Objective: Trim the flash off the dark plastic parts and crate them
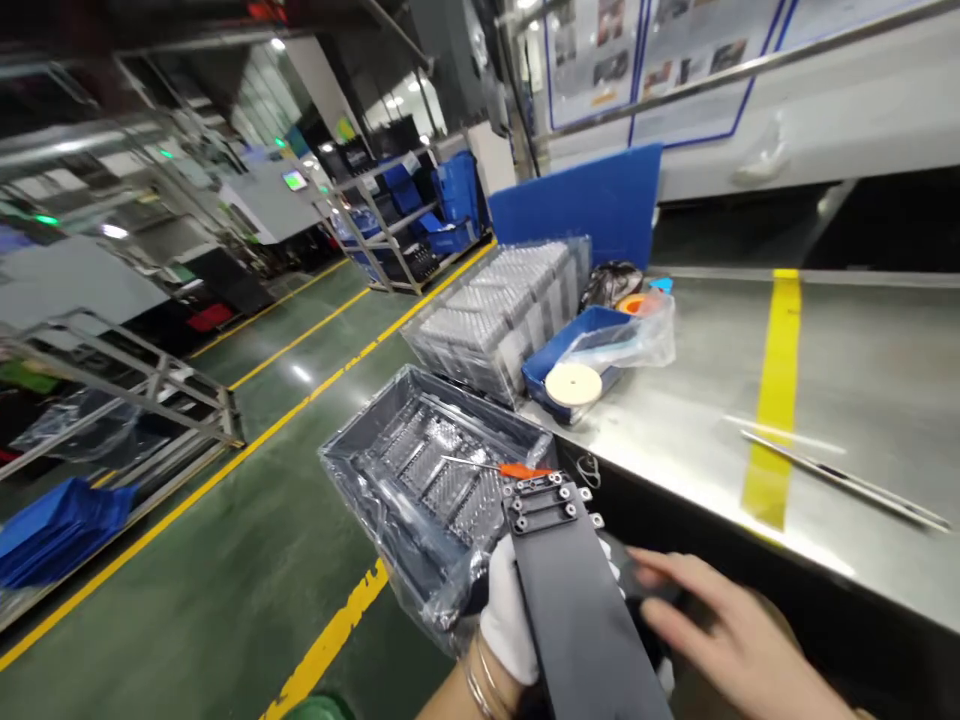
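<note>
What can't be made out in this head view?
All in the head view:
Left hand: fingers mostly hidden behind the dark panel.
Dark panel: near end cut off by the bottom edge.
Right hand: fingertips blurred, grip unclear.
Wall posters: print too small and blurred.

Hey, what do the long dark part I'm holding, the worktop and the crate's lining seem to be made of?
Long dark part: moulded plastic or coated metal, matt dark grey; its even, low-gloss face leaves that open.
Worktop: probably stainless steel with a satin finish, judging by its silvery colour and soft, smeared reflections.
Crate lining: apparently thin, clear, glossy plastic film, given its wrinkles and see-through shine.
</note>
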`<state>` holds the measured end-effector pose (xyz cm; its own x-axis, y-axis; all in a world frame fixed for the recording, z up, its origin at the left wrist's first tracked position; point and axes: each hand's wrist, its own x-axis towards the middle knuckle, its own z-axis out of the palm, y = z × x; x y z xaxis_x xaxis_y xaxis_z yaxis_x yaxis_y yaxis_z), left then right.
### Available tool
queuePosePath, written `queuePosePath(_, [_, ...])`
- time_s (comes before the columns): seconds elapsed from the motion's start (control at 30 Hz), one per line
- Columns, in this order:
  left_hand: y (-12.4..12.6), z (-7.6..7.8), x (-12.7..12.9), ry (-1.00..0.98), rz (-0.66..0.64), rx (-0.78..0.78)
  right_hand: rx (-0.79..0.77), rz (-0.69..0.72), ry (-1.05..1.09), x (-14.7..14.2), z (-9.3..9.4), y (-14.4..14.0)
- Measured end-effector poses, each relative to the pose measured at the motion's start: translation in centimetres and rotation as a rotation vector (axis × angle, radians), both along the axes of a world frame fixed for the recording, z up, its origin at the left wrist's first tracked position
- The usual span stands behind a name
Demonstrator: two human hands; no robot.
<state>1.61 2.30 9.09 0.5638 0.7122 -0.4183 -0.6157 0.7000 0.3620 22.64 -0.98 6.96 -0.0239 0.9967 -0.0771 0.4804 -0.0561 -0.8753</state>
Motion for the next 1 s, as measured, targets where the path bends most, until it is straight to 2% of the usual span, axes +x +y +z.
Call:
queuePosePath(0.07, [-1.6,-0.5,0.3,-0.034,-0.064,-0.077,-0.114,0.021,0.092,-2.5,-0.2,-2.2])
queuePosePath(0.13, [-2.9,-0.9,0.4,-0.042,-0.123,-0.144,-0.207,0.019,0.185,-3.8,-0.9,-4.4])
queuePosePath(0.23, [-4.1,-1.4,0.3,-0.028,-0.152,-0.226,-0.294,0.015,0.281,-4.3,-1.8,-7.3])
queuePosePath(0.33, [-4.5,-1.8,0.5,-0.011,-0.171,-0.261,-0.344,-0.028,0.382,-4.3,-1.8,-8.3])
queuePosePath(0.47, [-4.7,-2.1,0.9,-0.025,-0.237,-0.185,-0.331,-0.09,0.435,-4.3,-1.3,-7.8])
queuePosePath(0.6, [-4.8,-2.2,0.7,-0.024,-0.237,-0.228,-0.324,-0.063,0.428,-4.3,-1.3,-8.3])
queuePosePath(0.77, [-4.7,-1.9,0.9,-0.029,-0.234,-0.199,-0.188,-0.193,0.337,-4.7,-1.4,-7.6])
queuePosePath(0.9, [-4.9,-1.8,0.5,-0.077,-0.205,-0.199,-0.121,-0.127,0.342,-5.4,-1.1,-7.8])
queuePosePath(1.0, [-4.3,-1.9,0.0,-0.058,-0.166,-0.168,-0.012,-0.254,0.293,-4.8,-0.9,-7.0])
